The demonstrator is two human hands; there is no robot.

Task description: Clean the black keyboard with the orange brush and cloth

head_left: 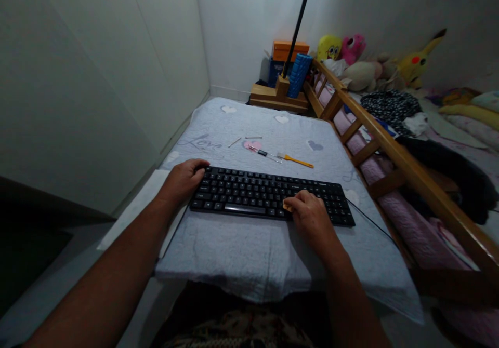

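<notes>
One keyboard (249, 193) on heart-patterned cloth (241, 244); bed (370, 121) alongside.

I see the bare left forearm (105, 265) stretched up from the lower left of the frame, the left hand (185, 180) just left of centre, palm down, fingers (200, 163) pointing right. The right forearm (346, 280), also bare, slants leftward from the lower right; the right hand (311, 212), right of centre, is bent into a pinch.
</notes>
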